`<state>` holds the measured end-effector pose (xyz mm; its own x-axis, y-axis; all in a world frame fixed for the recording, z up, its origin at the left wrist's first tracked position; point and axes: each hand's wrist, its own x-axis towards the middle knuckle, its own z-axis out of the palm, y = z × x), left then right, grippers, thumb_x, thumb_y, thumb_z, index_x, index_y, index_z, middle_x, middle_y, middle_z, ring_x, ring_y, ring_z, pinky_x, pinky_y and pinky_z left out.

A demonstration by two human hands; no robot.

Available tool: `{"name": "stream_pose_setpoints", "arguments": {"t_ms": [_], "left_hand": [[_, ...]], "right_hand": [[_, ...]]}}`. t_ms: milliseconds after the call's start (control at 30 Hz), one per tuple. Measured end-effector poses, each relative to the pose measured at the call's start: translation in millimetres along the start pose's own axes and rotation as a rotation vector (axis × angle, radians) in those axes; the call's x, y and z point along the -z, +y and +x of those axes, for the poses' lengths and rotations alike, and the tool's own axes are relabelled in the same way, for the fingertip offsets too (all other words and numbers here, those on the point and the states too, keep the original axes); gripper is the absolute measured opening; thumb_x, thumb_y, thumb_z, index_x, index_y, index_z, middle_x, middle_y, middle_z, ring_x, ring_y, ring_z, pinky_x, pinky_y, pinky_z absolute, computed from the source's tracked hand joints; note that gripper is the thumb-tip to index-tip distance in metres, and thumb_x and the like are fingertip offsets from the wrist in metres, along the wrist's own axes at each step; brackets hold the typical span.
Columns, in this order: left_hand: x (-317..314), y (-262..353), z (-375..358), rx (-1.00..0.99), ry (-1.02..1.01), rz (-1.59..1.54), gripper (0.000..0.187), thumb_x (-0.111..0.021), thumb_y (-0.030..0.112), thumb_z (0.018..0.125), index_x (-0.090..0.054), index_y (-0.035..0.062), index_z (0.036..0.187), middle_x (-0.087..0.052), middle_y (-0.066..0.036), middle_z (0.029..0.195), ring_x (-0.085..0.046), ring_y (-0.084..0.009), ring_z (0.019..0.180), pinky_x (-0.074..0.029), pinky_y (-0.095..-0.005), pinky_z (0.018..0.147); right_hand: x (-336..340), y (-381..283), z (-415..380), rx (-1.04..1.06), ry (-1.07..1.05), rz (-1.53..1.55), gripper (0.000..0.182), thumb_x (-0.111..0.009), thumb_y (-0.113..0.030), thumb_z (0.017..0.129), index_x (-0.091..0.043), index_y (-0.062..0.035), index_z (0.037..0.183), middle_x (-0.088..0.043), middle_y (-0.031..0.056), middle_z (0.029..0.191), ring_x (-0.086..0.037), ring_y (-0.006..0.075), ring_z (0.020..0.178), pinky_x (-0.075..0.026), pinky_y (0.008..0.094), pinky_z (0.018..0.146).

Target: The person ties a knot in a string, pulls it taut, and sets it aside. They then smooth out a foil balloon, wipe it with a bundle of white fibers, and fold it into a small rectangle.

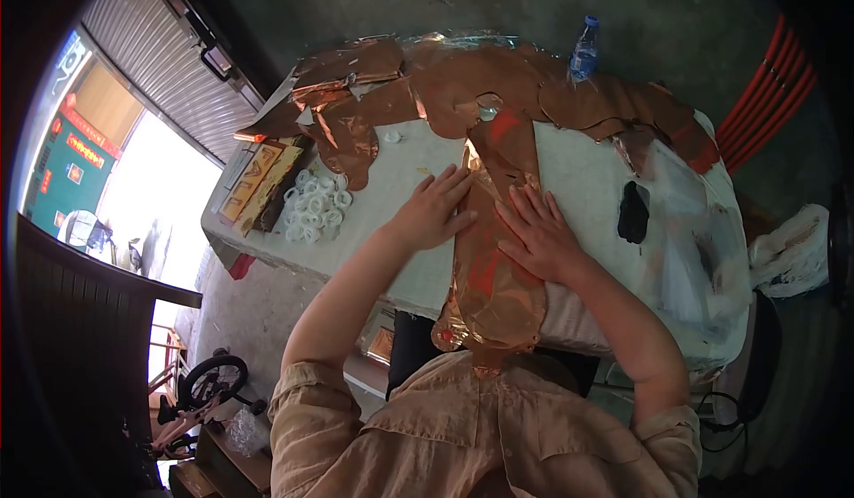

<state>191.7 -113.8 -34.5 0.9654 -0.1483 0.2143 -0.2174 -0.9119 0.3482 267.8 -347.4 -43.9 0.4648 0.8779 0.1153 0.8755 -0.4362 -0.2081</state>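
Observation:
A flat, uninflated copper-coloured foil balloon [500, 298] with red patches runs lengthwise down the table's middle toward my body, its near end hanging over the edge. My left hand [434, 210] rests palm down along its left edge, fingers stretched out. Lying flat on its right side is my right hand [544, 238], with the fingers spread. Neither hand grips anything. Beyond them, more flat copper foil balloons [498, 76] lie overlapped along the far edge. Small white rings [316, 206] are heaped to the left, with a single white ring [392, 136] apart from them.
A pale cloth covers the table [409, 276]. Left of the rings stands an open printed box [262, 187]. A water bottle [584, 51] stands at the back. On the right lie a black object [633, 212] and clear plastic bags [680, 249]. Red pipes [767, 89] run beyond.

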Motion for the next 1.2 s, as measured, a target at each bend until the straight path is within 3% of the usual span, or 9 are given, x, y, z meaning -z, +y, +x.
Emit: {"name": "stream_pose_setpoints", "arguments": {"t_ms": [300, 600, 667, 700, 767, 1000, 1200], "left_hand": [[0.3, -16.9, 27.2, 0.025, -0.046, 0.171, 0.074, -0.054, 0.054, 0.083, -0.039, 0.0055, 0.136, -0.034, -0.01, 0.144, -0.03, -0.0314, 0.134, -0.026, -0.0456, 0.108], [6.1, -4.5, 18.6, -0.009, 0.068, 0.167, 0.059, -0.058, 0.039, 0.084, -0.044, 0.0059, 0.131, -0.041, -0.013, 0.139, -0.037, -0.0311, 0.129, -0.032, -0.0447, 0.104], [17.8, 10.8, 4.7, 0.051, 0.019, -0.09, 0.043, -0.057, 0.02, 0.084, -0.051, 0.0045, 0.124, -0.046, -0.014, 0.134, -0.041, -0.0314, 0.125, -0.035, -0.0433, 0.103], [19.4, 12.4, -4.4, 0.05, 0.017, -0.09, 0.043, -0.057, 0.02, 0.084, -0.051, 0.0045, 0.124, -0.046, -0.014, 0.134, -0.041, -0.0314, 0.125, -0.035, -0.0433, 0.103], [22.2, 16.4, -27.1, -0.132, -0.077, -0.171, 0.036, -0.055, 0.007, 0.081, -0.056, 0.0038, 0.117, -0.053, -0.014, 0.126, -0.047, -0.0325, 0.121, -0.039, -0.0414, 0.099], [34.9, 73.6, -95.1, -0.145, -0.009, -0.119, 0.04, -0.056, 0.003, 0.074, -0.058, 0.004, 0.115, -0.056, -0.012, 0.12, -0.046, -0.0301, 0.122, -0.037, -0.0449, 0.102], [26.2, 88.9, -114.4, -0.124, 0.095, -0.08, 0.041, -0.061, 0.006, 0.07, -0.061, 0.0078, 0.11, -0.059, -0.007, 0.11, -0.052, -0.0277, 0.112, -0.038, -0.0454, 0.101]], "right_hand": [[-1.1, -0.5, -0.6, 0.0, 0.011, -0.008, 0.065, -0.045, -0.048, 0.09, -0.028, -0.0151, 0.143, -0.018, 0.0154, 0.151, -0.013, 0.0331, 0.14, -0.007, 0.0485, 0.113], [-3.1, 0.4, -0.9, 0.008, 0.027, -0.019, 0.068, -0.046, -0.051, 0.088, -0.028, -0.0152, 0.143, -0.018, 0.0152, 0.151, -0.014, 0.0329, 0.14, -0.008, 0.0487, 0.113], [-1.2, -0.6, -0.8, 0.01, 0.023, -0.024, 0.068, -0.046, -0.052, 0.088, -0.028, -0.0154, 0.143, -0.018, 0.0154, 0.151, -0.014, 0.0329, 0.14, -0.007, 0.0488, 0.113], [-0.4, -0.4, -1.1, 0.008, 0.023, -0.023, 0.068, -0.046, -0.052, 0.088, -0.028, -0.0154, 0.143, -0.018, 0.0154, 0.151, -0.014, 0.0329, 0.14, -0.007, 0.0488, 0.113], [1.1, -0.3, -1.3, 0.009, -0.002, -0.004, 0.069, -0.046, -0.052, 0.089, -0.026, -0.0151, 0.144, -0.017, 0.0161, 0.151, -0.014, 0.033, 0.14, -0.007, 0.05, 0.112], [8.1, -7.9, -8.5, 0.071, -0.091, -0.073, 0.071, -0.043, -0.051, 0.09, -0.02, -0.0126, 0.146, -0.014, 0.0179, 0.151, -0.011, 0.0339, 0.14, -0.005, 0.053, 0.112], [10.8, -28.1, -27.6, 0.102, -0.125, -0.053, 0.071, -0.041, -0.052, 0.091, -0.018, -0.0126, 0.146, -0.013, 0.0186, 0.151, -0.008, 0.0343, 0.141, -0.001, 0.0544, 0.111]]}}
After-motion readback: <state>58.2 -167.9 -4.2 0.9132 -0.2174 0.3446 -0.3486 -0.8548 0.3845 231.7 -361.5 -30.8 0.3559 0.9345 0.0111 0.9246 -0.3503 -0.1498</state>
